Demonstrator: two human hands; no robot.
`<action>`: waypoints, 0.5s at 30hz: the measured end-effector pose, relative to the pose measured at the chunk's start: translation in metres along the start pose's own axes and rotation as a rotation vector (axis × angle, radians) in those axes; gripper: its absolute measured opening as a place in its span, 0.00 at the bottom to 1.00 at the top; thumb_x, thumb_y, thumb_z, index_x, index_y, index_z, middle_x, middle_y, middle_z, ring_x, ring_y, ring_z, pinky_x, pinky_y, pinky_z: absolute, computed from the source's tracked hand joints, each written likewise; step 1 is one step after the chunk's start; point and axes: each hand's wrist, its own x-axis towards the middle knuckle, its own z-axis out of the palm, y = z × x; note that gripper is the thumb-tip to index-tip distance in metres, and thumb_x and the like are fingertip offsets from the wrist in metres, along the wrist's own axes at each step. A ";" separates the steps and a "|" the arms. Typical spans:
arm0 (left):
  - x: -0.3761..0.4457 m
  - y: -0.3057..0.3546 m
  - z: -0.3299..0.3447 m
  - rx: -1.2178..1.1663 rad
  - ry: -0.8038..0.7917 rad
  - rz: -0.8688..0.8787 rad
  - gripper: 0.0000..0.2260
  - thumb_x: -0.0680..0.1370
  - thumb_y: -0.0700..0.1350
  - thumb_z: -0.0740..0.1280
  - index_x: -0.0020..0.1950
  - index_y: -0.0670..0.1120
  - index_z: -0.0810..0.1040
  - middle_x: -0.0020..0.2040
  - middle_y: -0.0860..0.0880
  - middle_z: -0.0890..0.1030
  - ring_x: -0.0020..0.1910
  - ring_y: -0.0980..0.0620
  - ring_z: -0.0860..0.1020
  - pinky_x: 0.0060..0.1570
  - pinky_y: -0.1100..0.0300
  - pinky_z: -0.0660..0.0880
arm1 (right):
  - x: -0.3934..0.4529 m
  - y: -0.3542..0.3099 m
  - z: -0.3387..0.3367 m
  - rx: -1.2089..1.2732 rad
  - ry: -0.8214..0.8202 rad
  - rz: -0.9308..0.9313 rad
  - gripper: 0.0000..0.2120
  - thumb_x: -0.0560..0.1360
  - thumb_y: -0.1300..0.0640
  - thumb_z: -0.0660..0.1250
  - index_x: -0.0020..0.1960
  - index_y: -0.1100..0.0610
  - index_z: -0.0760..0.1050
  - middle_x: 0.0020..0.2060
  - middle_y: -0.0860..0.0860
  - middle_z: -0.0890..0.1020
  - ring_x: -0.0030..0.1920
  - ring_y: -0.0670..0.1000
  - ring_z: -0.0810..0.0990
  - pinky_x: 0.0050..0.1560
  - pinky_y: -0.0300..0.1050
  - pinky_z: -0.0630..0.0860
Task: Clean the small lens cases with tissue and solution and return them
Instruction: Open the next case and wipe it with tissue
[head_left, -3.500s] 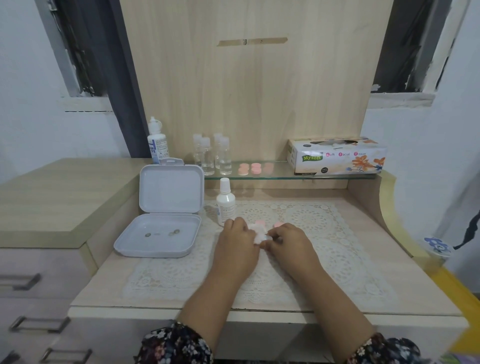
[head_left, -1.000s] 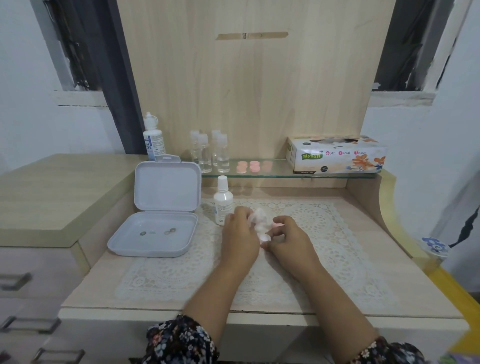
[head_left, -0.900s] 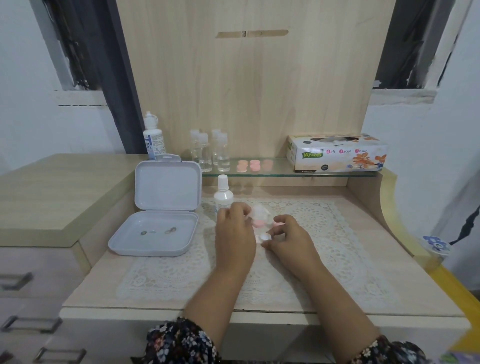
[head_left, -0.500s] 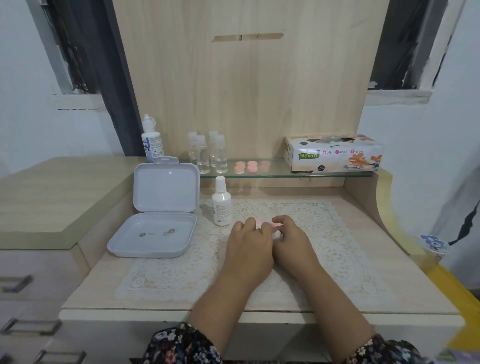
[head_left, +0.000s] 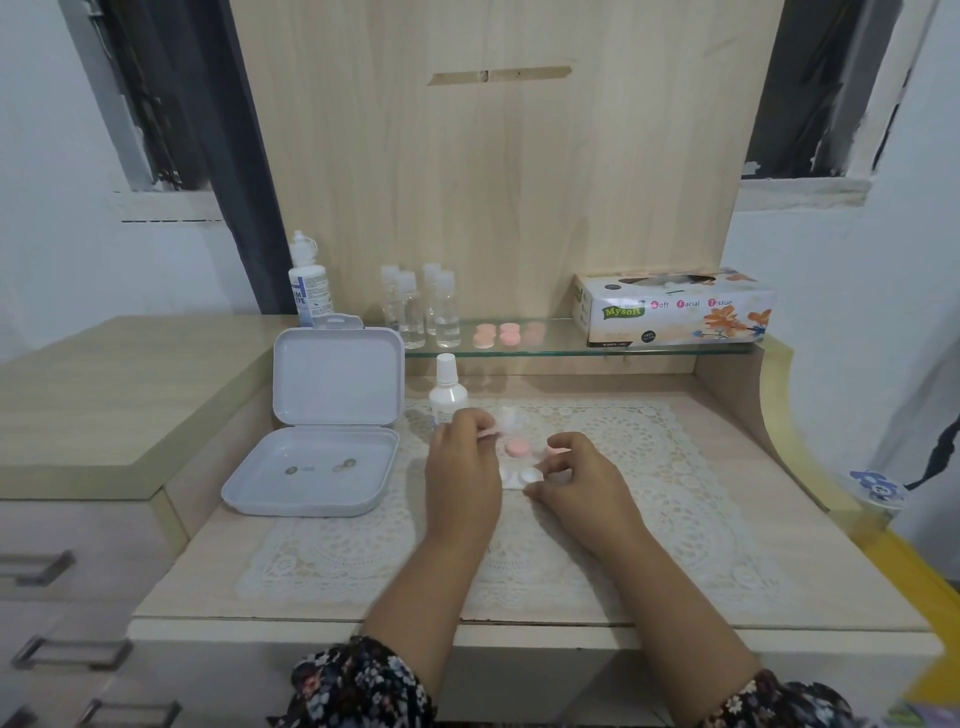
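Since half a second ago the hands have separated: the left hand (head_left: 462, 467) has lifted toward 11 o'clock, exposing the parts it covered. Its fingers (head_left: 475, 423) are curled and pinch a pink cap (head_left: 488, 432) together with a wad of tissue (head_left: 509, 422). The right hand (head_left: 582, 480) rests on the lace mat (head_left: 675, 499); its fingers are curled, the fingertips touching the white lens case base (head_left: 522, 477). Whether they grip it cannot be determined.

The base lies on the mat between the two hands. A second pink cap (head_left: 518, 448) lies just beyond it at 12 o'clock. A third pink part (head_left: 555, 450) shows at the right hand's knuckles.

A white solution bottle (head_left: 447, 392) stands upright on the surface just behind the left hand. At 9 o'clock an open grey box (head_left: 322, 457) holds small round items. On the glass shelf (head_left: 561, 349) at 12 o'clock: clear vials (head_left: 421, 306), more pink caps (head_left: 506, 334) and a tissue box (head_left: 675, 306). A larger bottle (head_left: 309, 283) stands at 11 o'clock.
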 end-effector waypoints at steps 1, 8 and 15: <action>-0.002 0.000 0.000 0.047 -0.031 0.059 0.04 0.78 0.38 0.64 0.50 0.46 0.75 0.47 0.48 0.76 0.45 0.52 0.74 0.43 0.60 0.69 | 0.000 0.000 0.000 0.001 0.001 0.000 0.26 0.71 0.54 0.72 0.66 0.48 0.67 0.48 0.39 0.77 0.49 0.42 0.76 0.47 0.42 0.73; -0.014 0.003 0.008 0.385 -0.267 0.387 0.07 0.67 0.36 0.65 0.42 0.44 0.76 0.33 0.45 0.72 0.28 0.46 0.70 0.27 0.60 0.65 | -0.002 -0.001 -0.001 0.001 0.020 -0.024 0.23 0.73 0.54 0.67 0.66 0.49 0.68 0.52 0.43 0.76 0.51 0.45 0.77 0.54 0.47 0.77; -0.015 0.008 0.015 0.561 -0.249 0.448 0.12 0.64 0.36 0.73 0.43 0.44 0.76 0.33 0.47 0.74 0.29 0.51 0.71 0.27 0.63 0.61 | 0.000 0.002 0.001 0.010 0.030 -0.011 0.20 0.74 0.53 0.65 0.64 0.49 0.69 0.48 0.44 0.79 0.48 0.43 0.78 0.50 0.46 0.76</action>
